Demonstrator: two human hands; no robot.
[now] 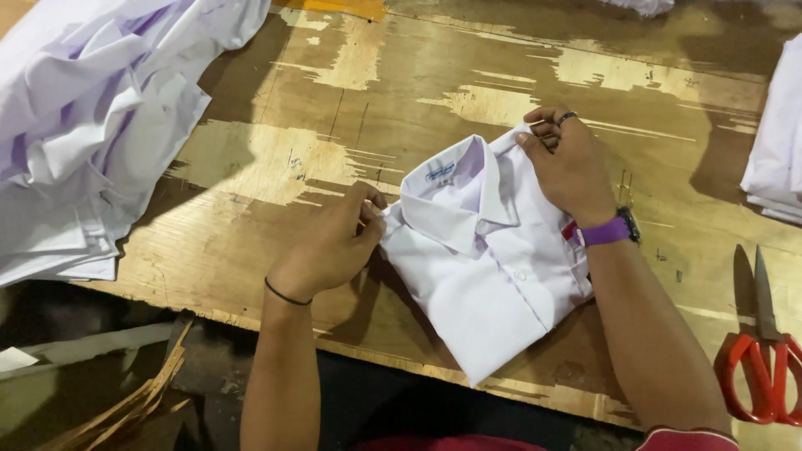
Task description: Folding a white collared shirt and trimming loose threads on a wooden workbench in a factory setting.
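Gripping folded white shirt (493, 276) — both hands, wooden table (334, 167)

Smooth cloth shirt (489, 276); worn, scuffed wooden table (351, 117).

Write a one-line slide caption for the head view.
Left hand and right hand grip the shoulders of a folded white shirt on a worn wooden table, red scissors alongside.
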